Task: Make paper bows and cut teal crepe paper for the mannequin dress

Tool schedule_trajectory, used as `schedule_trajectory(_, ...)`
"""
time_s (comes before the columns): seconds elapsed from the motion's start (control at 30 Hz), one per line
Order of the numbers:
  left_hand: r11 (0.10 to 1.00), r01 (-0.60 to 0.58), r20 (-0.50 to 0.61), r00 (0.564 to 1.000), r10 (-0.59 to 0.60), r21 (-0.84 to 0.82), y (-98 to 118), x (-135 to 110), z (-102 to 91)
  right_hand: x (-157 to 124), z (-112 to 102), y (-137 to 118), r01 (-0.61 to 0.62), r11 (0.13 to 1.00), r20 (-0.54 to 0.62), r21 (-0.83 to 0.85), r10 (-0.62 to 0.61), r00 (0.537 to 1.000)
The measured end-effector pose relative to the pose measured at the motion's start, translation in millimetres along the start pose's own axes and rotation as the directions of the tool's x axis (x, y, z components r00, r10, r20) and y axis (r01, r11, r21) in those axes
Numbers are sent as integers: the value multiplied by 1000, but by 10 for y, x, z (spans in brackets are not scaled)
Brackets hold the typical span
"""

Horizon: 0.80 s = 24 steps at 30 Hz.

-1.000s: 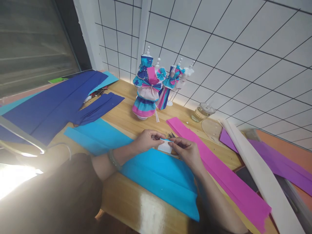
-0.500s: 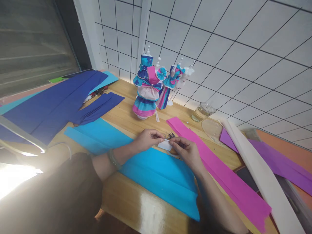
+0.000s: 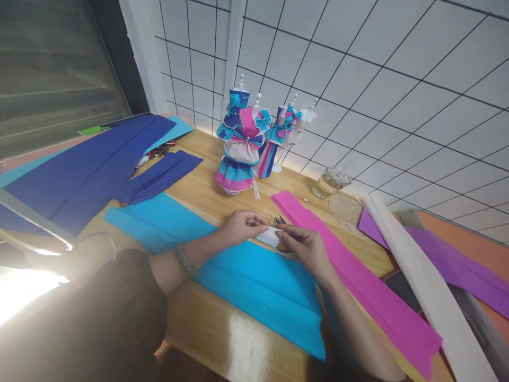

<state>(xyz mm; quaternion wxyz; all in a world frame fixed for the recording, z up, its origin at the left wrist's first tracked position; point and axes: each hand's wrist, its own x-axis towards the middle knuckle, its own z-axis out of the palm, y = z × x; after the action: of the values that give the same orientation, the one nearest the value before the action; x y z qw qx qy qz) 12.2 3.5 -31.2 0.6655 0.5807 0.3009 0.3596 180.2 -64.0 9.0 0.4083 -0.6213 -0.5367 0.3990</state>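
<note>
A small piece of white paper (image 3: 269,237) is stretched between my two hands above the table. My left hand (image 3: 243,227), with a bangle on its wrist, pinches the paper's left end between thumb and fingers. The right end is pinched by my right hand (image 3: 304,246). Just behind the fingers lie scissors (image 3: 279,219), their blades showing and the handles mostly hidden by the paper and my right hand. Under my forearms a wide sheet of bright blue crepe paper (image 3: 258,286) lies across the table.
Mini dress forms in paper dresses (image 3: 238,164) stand at the back by the tiled wall. A glass jar (image 3: 331,182) is to their right. Pink crepe paper (image 3: 358,281), a white roll (image 3: 429,281) and purple paper (image 3: 449,254) lie right; dark blue paper (image 3: 79,164) lies left.
The white paper's top edge has tilted slightly between my fingers. Both hands stay in nearly the same place, still pinching it.
</note>
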Motion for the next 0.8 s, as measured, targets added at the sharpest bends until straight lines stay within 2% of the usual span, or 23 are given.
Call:
schedule_trajectory(0.23,999,44,15,999,-44,15,30,-1,-2,21,-8,34,35,999,32,13,-36,999)
schedule_trajectory(0.47,1000,8,8,1000,-8,-28,30,7,2,9,-1,10,28,999,65,44,-31,997)
schedule_trajectory(0.8,999,27,16,1000,-26,-22,21,9,-20,12,-17,40,28,998,12,61,-29,1000)
